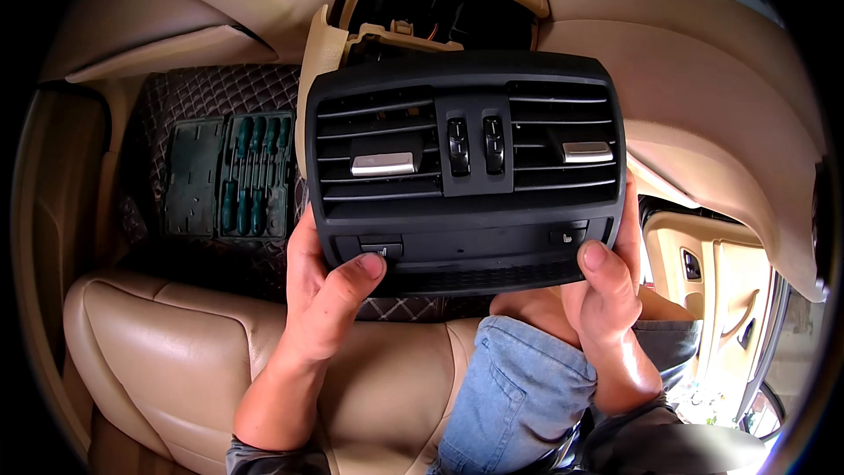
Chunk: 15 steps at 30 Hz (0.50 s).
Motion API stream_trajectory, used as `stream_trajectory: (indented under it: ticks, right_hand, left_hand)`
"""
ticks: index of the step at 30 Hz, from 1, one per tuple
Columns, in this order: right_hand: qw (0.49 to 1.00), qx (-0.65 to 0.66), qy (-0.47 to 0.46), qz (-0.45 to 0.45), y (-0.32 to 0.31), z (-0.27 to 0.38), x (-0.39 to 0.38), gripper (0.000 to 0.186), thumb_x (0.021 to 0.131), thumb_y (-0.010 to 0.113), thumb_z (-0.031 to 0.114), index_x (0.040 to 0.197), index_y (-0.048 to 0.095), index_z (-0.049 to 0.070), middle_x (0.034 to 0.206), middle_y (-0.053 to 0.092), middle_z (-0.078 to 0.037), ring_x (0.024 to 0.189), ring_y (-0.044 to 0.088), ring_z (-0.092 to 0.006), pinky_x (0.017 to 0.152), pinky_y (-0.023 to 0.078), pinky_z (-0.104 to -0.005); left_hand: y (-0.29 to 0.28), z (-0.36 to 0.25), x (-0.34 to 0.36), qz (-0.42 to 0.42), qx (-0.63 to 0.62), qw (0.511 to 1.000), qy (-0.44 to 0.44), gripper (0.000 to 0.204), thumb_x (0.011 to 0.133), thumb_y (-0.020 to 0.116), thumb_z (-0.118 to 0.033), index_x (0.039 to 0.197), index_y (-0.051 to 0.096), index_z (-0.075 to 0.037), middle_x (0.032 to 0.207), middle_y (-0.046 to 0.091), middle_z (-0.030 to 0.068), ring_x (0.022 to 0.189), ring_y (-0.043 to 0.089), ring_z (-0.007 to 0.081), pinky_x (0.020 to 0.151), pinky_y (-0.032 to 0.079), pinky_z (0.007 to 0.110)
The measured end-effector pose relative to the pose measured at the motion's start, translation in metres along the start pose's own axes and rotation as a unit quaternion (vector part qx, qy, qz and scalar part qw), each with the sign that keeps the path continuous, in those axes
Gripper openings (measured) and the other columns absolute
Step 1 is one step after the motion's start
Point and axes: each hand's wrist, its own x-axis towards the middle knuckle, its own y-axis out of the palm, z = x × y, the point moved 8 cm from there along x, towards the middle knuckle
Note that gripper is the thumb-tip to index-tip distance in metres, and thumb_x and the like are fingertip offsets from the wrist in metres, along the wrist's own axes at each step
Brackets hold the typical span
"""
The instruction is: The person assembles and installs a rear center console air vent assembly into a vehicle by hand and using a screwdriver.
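A black car air vent panel [462, 211] faces me, held up between both hands. Two slatted vents with silver tabs flank a pair of ridged thumbwheels, and small buttons sit along its lower strip. My left hand [325, 286] grips the lower left corner, its thumb on the front near a button. At the lower right corner my right hand [607, 281] holds on in the same way, thumb on the front edge. The fingers of both hands are mostly hidden behind the panel. Beyond it, the beige centre console [323, 53] has a dark open cavity [413, 0] with bits of wiring.
An open green case of screwdrivers [193, 171] lies on the dark quilted floor mat [211, 88] at the left. Beige front seat backs [659, 62] rise ahead. The rear seat [176, 325] is below me. At the right, a beige door [703, 273] stands open.
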Motion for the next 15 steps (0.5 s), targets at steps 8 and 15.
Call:
stream_trajectory:
  ticks: [8, 15]
  right_hand:
    - [0.993, -0.113, -0.012, 0.009, 0.0084, 0.0031, 0.0045, 0.062, 0.082, 0.065, 0.007, 0.131, 0.028, 0.0, 0.115, 0.054, -0.014, 0.104, 0.053, -0.0168, 0.092, 0.042, -0.0318]
    - [0.998, -0.058, 0.015, 0.028, 0.0043, -0.0005, 0.0037, 0.082, 0.081, 0.062, 0.042, 0.14, 0.025, -0.002, 0.13, 0.045, -0.012, 0.122, 0.045, -0.0203, 0.102, 0.035, -0.0322]
  left_hand:
    - [-0.0028, -0.0003, 0.0012, -0.03, 0.02, 0.999, 0.016, 0.043, 0.078, 0.062, -0.014, 0.117, 0.051, 0.002, 0.104, 0.062, 0.0074, 0.093, 0.056, 0.0128, 0.087, 0.043, 0.027]
    - [-0.0017, 0.0015, -0.002, -0.002, -0.044, 0.999, 0.014, 0.051, 0.084, 0.056, -0.027, 0.126, 0.046, 0.001, 0.119, 0.056, 0.0124, 0.11, 0.054, 0.0213, 0.096, 0.041, 0.035]
